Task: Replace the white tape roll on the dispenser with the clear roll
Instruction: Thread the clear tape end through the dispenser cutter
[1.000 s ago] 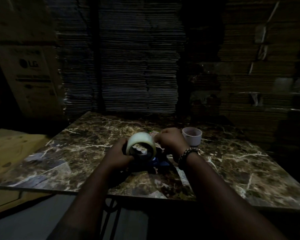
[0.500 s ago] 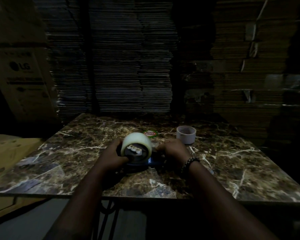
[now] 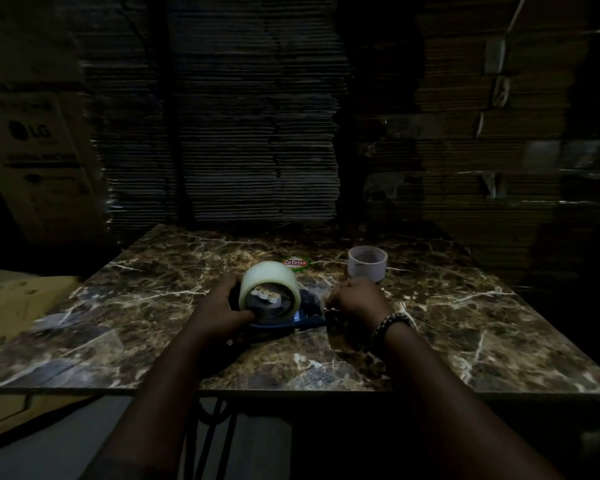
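Clear tape roll already sits on the blue dispenser near the front middle of the marble table, so the swap itself looks done from where I stand. White tape roll is off the tool, standing on its flat side farther back and to the right, well apart from both hands; its core looks empty. Left hand is wrapped around the dispenser and the side of the clear roll, steadying them. Right hand is curled closed beside the dispenser's front end, possibly pinching the tape's free end, though I cannot tell. Threading the tape seems to be what remains.
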Demonstrator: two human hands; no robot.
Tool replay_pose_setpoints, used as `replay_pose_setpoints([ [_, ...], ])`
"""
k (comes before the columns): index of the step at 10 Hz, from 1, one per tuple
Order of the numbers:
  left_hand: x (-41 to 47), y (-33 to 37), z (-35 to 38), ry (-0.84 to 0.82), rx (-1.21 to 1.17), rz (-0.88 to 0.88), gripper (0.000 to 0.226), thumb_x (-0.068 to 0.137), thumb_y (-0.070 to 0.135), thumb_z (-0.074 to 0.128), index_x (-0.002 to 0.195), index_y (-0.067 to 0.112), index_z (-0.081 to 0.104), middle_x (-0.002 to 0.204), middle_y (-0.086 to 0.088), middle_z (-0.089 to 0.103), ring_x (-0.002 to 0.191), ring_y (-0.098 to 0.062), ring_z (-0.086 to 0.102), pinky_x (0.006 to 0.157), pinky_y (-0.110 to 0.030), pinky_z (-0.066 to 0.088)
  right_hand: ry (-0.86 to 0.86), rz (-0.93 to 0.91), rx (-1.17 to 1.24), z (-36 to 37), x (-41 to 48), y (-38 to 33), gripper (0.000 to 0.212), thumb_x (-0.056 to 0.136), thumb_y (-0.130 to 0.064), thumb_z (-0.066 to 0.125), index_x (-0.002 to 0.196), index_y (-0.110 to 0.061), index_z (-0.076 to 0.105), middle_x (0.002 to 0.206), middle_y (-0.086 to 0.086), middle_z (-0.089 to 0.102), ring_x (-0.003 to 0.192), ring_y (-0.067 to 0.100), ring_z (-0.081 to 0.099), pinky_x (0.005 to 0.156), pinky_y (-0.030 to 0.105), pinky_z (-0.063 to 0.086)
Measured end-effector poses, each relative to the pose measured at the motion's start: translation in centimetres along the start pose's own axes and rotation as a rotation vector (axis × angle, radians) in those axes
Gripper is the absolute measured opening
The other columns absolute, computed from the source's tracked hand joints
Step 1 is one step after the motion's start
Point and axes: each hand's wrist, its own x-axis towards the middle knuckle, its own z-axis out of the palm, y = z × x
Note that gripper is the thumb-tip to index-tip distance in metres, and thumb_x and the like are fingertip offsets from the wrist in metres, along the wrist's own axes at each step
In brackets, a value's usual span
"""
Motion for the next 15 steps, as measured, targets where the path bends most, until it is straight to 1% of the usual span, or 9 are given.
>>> replay_pose_setpoints([
  [3, 0.3, -0.1, 0.2, -0.056, 0.042, 0.027, 0.062, 0.080, -0.004, 0.085, 0.126, 0.024, 0.055, 0.110, 0.012, 0.064, 0.097, -0.005, 0.065, 0.079, -0.024, 0.054, 0.064, -0.017, -0.134, -0.2, 0.9, 1.2, 0.028, 0.088, -0.020, 0.065, 0.108, -0.004, 0.075, 0.112, 0.016, 0.074, 0.059, 0.007, 0.045, 0.057, 0.012, 0.035],
  [4, -0.4, -0.4, 0.7, -0.102, -0.096, -0.002, 0.080, 0.066, 0.003, 0.096, 0.134, 0.023, 0.058, 0.120, 0.002, 0.074, 0.110, -0.017, 0.074, 0.086, -0.032, 0.062, 0.044, 0.086, 0.054, -0.2, 0.9, 1.3, 0.027, 0.088, -0.021, 0.065, 0.106, -0.004, 0.076, 0.108, 0.016, 0.075, 0.066, 0.012, 0.055, 0.062, 0.014, 0.041],
  [5, -1.1, -0.8, 1.5, -0.165, -0.226, -0.026, 0.095, 0.060, -0.003, 0.101, 0.141, 0.022, 0.059, 0.131, -0.004, 0.077, 0.121, -0.022, 0.074, 0.099, -0.048, 0.062, -0.052, -0.080, -0.129, -0.8, 1.3, 2.2, 0.027, 0.091, -0.029, 0.070, 0.106, -0.009, 0.079, 0.109, 0.011, 0.075, 0.098, 0.025, 0.068, 0.082, 0.024, 0.052],
  [7, -1.1, -0.2, 1.5, -0.200, -0.253, 0.033, 0.081, 0.068, -0.006, 0.096, 0.138, 0.014, 0.063, 0.123, -0.004, 0.079, 0.116, -0.015, 0.076, 0.094, -0.037, 0.064, 0.047, 0.009, -0.100, -0.5, 1.9, 2.3, 0.026, 0.082, -0.019, 0.065, 0.097, 0.000, 0.076, 0.092, 0.018, 0.077, 0.076, 0.019, 0.067, 0.081, 0.030, 0.061],
  [8, -0.9, -0.1, 1.2, -0.162, -0.197, 0.025, 0.081, 0.061, 0.016, 0.096, 0.136, 0.019, 0.066, 0.120, 0.001, 0.080, 0.114, -0.016, 0.077, 0.090, -0.034, 0.065, 0.022, 0.028, -0.098, -0.5, 1.8, 2.0, 0.029, 0.079, -0.021, 0.066, 0.096, 0.000, 0.075, 0.095, 0.020, 0.077, 0.079, 0.025, 0.073, 0.082, 0.035, 0.063],
  [9, -0.8, -0.6, 1.2, -0.133, -0.194, -0.003, 0.078, 0.059, 0.019, 0.096, 0.132, 0.026, 0.069, 0.117, -0.001, 0.081, 0.111, -0.025, 0.078, 0.093, -0.051, 0.064, 0.032, 0.024, -0.099, -0.6, 1.8, 2.2, 0.027, 0.079, -0.021, 0.067, 0.095, 0.000, 0.075, 0.092, 0.016, 0.078, 0.087, 0.030, 0.075, 0.083, 0.036, 0.063],
  [11, -0.6, -0.7, 1.4, -0.130, -0.197, -0.028, 0.063, 0.079, -0.007, 0.086, 0.131, 0.024, 0.068, 0.110, -0.005, 0.082, 0.104, -0.026, 0.078, 0.079, -0.042, 0.063, -0.010, 0.017, -0.131, -1.7, -0.7, 1.1, 0.025, 0.092, -0.025, 0.065, 0.106, -0.010, 0.078, 0.108, 0.008, 0.077, 0.100, 0.027, 0.069, 0.081, 0.027, 0.050],
  [13, -0.4, -1.0, 1.4, -0.117, -0.190, -0.043, 0.063, 0.071, 0.004, 0.088, 0.126, 0.031, 0.070, 0.111, -0.007, 0.081, 0.101, -0.031, 0.078, 0.080, -0.045, 0.063, 0.063, 0.052, -0.053, -2.1, 0.8, 2.3, 0.025, 0.088, -0.013, 0.066, 0.103, 0.005, 0.073, 0.103, 0.018, 0.074, 0.074, 0.020, 0.064, 0.084, 0.033, 0.059],
  [15, -0.1, -1.0, 1.2, -0.125, -0.156, -0.074, 0.063, 0.076, -0.003, 0.087, 0.129, 0.027, 0.069, 0.116, -0.008, 0.079, 0.109, -0.030, 0.077, 0.089, -0.054, 0.065, 0.120, 0.061, -0.104, -1.9, 0.4, 2.4, 0.029, 0.088, -0.015, 0.061, 0.108, 0.000, 0.075, 0.109, 0.019, 0.075, 0.102, 0.033, 0.071, 0.089, 0.033, 0.057],
])
